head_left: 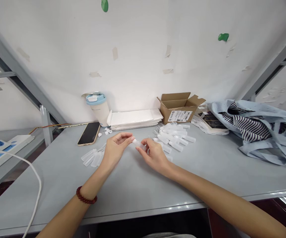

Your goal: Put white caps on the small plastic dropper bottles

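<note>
Two bare forearms reach in from the bottom edge over the grey table (pixel 133 185), the left one wearing a dark red bead bracelet (pixel 85 197) at the wrist. Both hands meet above the middle of the table on one small clear plastic vial (pixel 138 143): the left hand (pixel 115 148) pinches its left end between thumb and fingertips, and the right hand (pixel 152 154) grips the other end, fingers curled around it. Just left of the left hand lies a small group of clear vials (pixel 92 158), flat on the table. Behind the right hand sits a larger heap of clear vials (pixel 175 135), reaching towards an open cardboard box (pixel 180 107) with a printed label. A stack of white padded envelopes (pixel 135 119) rests against the wall, beside a cream tumbler with a blue lid (pixel 98 107). A phone (pixel 89 133) lies face up in front of the tumbler. At the right edge lies a pale blue cloth bag (pixel 264 132) with striped fabric inside. A white cable (pixel 35 185) hangs at the left, near a power strip (pixel 1 150).
</note>
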